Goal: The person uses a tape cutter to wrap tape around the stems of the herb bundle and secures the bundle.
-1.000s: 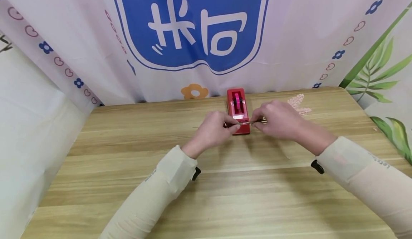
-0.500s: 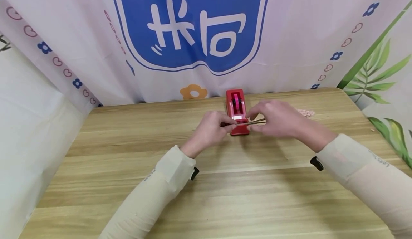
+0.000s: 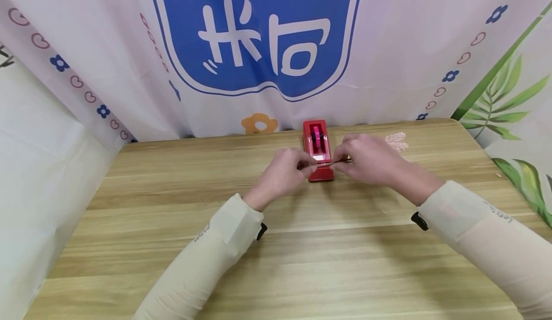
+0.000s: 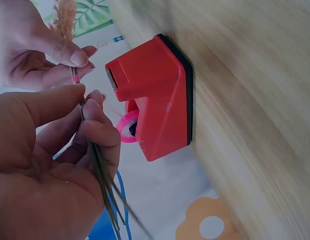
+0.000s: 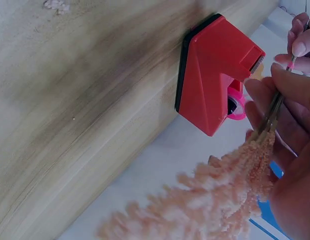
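A bunch of pink dried flowers (image 5: 210,185) with thin stems (image 4: 102,175) is held level in the air between both hands. My left hand (image 3: 282,174) pinches the stems between thumb and fingers, their loose ends trailing past the palm. Closer to the flower heads, my right hand (image 3: 371,159) also pinches the stems. A small band of pink tape (image 4: 75,78) circles the stems in the gap between the hands. Just behind the hands stands a red tape dispenser (image 3: 316,142) with a pink roll (image 4: 128,126) in it. Some flower heads are hidden behind the right hand in the head view.
The wood-grain table (image 3: 276,262) reaches back to a printed cloth (image 3: 129,47) hanging along its rear edge. Small pink crumbs (image 5: 57,5) lie on the tabletop. A leaf-printed cloth (image 3: 513,104) borders the right side.
Half a second ago the right fingers were spread apart around the stems; now they pinch them again, near the tape. The flower heads have shifted slightly. The left hand has stayed nearly still.
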The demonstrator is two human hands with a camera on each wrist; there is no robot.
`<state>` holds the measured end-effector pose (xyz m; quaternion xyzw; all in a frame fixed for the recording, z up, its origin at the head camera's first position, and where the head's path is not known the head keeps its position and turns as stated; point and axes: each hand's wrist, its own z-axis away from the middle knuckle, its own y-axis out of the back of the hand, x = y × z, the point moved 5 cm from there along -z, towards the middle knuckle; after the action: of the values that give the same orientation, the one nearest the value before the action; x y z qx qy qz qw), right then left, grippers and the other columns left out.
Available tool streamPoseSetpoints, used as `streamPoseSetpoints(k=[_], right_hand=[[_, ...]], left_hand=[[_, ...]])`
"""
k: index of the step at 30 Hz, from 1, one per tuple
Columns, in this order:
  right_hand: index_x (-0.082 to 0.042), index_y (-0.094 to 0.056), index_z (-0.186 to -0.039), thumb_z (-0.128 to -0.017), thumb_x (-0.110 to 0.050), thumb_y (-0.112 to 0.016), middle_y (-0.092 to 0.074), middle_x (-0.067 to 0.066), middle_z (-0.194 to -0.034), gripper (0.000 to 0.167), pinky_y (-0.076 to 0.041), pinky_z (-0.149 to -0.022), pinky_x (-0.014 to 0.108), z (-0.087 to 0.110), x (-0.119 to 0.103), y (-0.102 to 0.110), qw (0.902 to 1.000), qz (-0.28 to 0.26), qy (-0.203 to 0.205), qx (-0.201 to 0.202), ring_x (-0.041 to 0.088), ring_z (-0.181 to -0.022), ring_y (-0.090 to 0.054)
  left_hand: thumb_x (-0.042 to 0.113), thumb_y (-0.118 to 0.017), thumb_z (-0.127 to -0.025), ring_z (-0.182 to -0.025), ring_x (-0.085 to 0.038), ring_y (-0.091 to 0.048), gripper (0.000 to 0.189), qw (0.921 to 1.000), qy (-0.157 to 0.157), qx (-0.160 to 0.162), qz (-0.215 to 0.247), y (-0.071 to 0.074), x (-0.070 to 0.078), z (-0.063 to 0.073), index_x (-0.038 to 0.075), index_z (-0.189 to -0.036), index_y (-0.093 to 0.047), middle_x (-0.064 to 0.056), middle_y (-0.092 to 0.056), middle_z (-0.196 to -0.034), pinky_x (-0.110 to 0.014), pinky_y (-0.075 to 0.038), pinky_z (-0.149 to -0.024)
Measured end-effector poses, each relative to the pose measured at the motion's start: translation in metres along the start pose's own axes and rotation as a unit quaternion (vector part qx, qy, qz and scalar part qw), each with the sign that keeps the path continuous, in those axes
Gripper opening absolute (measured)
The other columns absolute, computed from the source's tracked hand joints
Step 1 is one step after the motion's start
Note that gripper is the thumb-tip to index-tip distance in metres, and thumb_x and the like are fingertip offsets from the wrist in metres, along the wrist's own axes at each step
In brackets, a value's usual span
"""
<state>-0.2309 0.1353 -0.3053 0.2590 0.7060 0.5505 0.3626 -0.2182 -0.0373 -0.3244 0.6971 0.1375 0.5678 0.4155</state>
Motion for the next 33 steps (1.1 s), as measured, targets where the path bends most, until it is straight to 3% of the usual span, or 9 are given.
streamPoseSetpoints(k=[4, 8, 10, 14, 22, 30, 33], right_hand=[[-0.014, -0.085, -0.095, -0.089, -0.016, -0.087, -0.077, 0.001, -0.091, 0.007, -0.058, -0.072, 0.040, 0.000, -0.001, 0.001, 0.9999, 0.011, -0.002, 0.004, 0.018, -0.083, -0.067], [-0.015, -0.085, -0.099, -0.090, -0.019, -0.087, -0.080, -0.001, -0.095, 0.010, -0.061, -0.083, 0.046, -0.002, 0.003, 0.002, 0.9993, -0.016, -0.017, -0.029, 0.020, -0.092, -0.072], [-0.015, -0.085, -0.101, -0.092, -0.018, -0.086, -0.081, -0.002, -0.096, 0.010, -0.061, -0.087, 0.047, -0.002, 0.006, 0.002, 0.9974, -0.049, -0.025, -0.047, 0.020, -0.093, -0.074], [-0.011, -0.085, -0.097, -0.093, -0.014, -0.085, -0.081, -0.002, -0.088, 0.004, -0.061, -0.079, 0.040, -0.004, 0.010, 0.003, 0.9932, -0.099, -0.022, -0.056, 0.013, -0.080, -0.072], [-0.014, -0.083, -0.087, -0.088, -0.012, -0.088, -0.078, -0.004, -0.079, 0.006, -0.061, -0.074, 0.038, -0.006, 0.010, 0.003, 0.9970, -0.066, -0.028, -0.028, 0.009, -0.071, -0.069], [-0.010, -0.085, -0.103, -0.099, -0.016, -0.079, -0.081, 0.001, -0.090, 0.009, -0.056, -0.074, 0.034, -0.008, 0.016, 0.001, 0.9917, -0.109, 0.003, -0.067, 0.012, -0.076, -0.066], [-0.008, -0.085, -0.099, -0.099, -0.012, -0.078, -0.082, 0.005, -0.090, 0.008, -0.056, -0.073, 0.035, -0.008, 0.017, 0.000, 0.9902, -0.120, 0.005, -0.070, 0.013, -0.075, -0.066]], left_hand=[[0.007, -0.070, -0.104, -0.087, -0.021, -0.061, 0.018, 0.9996, -0.020, -0.008, -0.018, -0.001, 0.001, -0.001, 0.000, -0.116, -0.082, -0.012, -0.075, -0.106, -0.026, -0.055, -0.076], [0.006, -0.072, -0.103, -0.088, -0.020, -0.065, 0.017, 0.9995, -0.027, 0.001, -0.018, 0.000, 0.000, -0.001, 0.002, -0.115, -0.083, -0.011, -0.078, -0.110, -0.024, -0.057, -0.077], [0.006, -0.073, -0.102, -0.087, -0.018, -0.066, 0.017, 0.9998, -0.021, 0.004, -0.003, 0.002, -0.002, -0.001, 0.003, -0.114, -0.084, -0.011, -0.079, -0.111, -0.023, -0.058, -0.074], [0.007, -0.075, -0.100, -0.082, -0.016, -0.065, 0.016, 0.9996, 0.003, 0.003, 0.026, 0.004, -0.007, -0.003, 0.004, -0.113, -0.084, -0.010, -0.080, -0.105, -0.021, -0.055, -0.067], [0.015, -0.068, -0.107, -0.079, -0.016, -0.057, 0.019, 0.9989, 0.018, -0.038, 0.018, 0.003, -0.010, -0.005, 0.002, -0.110, -0.082, -0.008, -0.072, -0.090, -0.024, -0.048, -0.069], [0.015, -0.072, -0.104, -0.081, -0.016, -0.063, 0.017, 0.9976, 0.043, -0.031, 0.044, 0.006, -0.014, -0.004, 0.006, -0.112, -0.084, -0.007, -0.080, -0.097, -0.024, -0.049, -0.069], [0.015, -0.072, -0.104, -0.079, -0.014, -0.061, 0.017, 0.9975, 0.048, -0.038, 0.034, 0.005, -0.014, -0.005, 0.005, -0.109, -0.084, -0.007, -0.078, -0.095, -0.023, -0.048, -0.068]])
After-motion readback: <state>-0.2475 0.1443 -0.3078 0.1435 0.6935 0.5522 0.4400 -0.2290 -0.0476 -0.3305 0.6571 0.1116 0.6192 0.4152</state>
